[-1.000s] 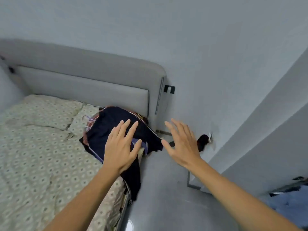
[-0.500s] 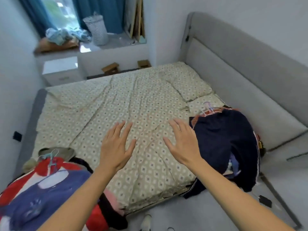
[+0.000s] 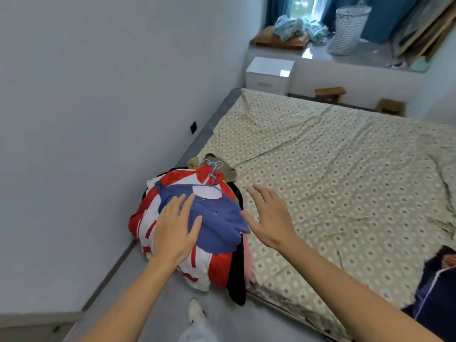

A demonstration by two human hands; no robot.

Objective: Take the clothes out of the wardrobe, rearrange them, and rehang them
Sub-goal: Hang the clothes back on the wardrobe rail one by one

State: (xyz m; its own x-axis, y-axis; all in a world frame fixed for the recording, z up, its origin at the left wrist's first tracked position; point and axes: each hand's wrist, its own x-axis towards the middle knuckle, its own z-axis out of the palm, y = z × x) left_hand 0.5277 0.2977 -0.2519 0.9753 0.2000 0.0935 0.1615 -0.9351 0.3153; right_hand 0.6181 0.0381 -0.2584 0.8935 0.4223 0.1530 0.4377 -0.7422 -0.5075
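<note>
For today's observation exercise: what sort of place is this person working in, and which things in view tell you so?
Most likely a home bedroom. A bed with a patterned sheet fills the room, a white bedside cabinet stands by its far corner, and a pile of clothes on hangers lies on the bed under the open left hand.

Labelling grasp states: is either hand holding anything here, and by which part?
Nothing is held. Left hand is spread open over the blue hangered shirt topping the clothes pile; right hand is open above the patterned bedsheet.

Daylight enters through the window (image 3: 302,6) ahead of me, soft and even. Glare glints on the sill (image 3: 307,54). Wide-angle bending warps the edges.
</note>
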